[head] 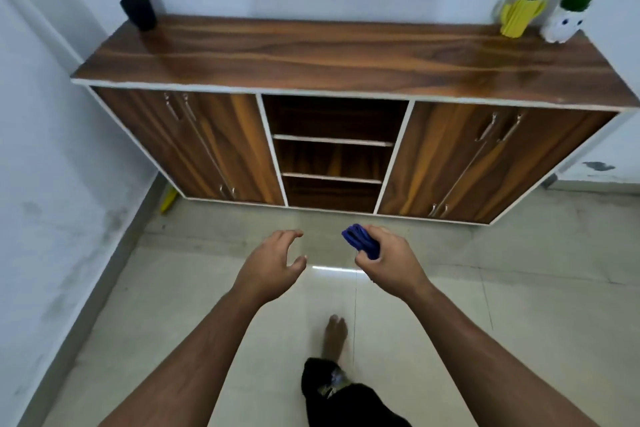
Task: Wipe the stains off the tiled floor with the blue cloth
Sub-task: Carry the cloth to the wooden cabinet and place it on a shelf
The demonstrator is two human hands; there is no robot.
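A bunched-up blue cloth is gripped in my right hand, held up in the air above the floor. My left hand hovers beside it, a short gap away, with relaxed, loosely curved fingers and nothing in it. Below both hands lies the pale tiled floor, glossy, with faint dull marks near the cabinet's base and a bright light reflection between my hands. My bare foot stands on the tiles beneath my arms.
A long wooden cabinet with doors and open middle shelves stands against the wall ahead. On top stand a black vase at left and a yellow pot and a white pot at right. A yellow object lies by the cabinet's left corner.
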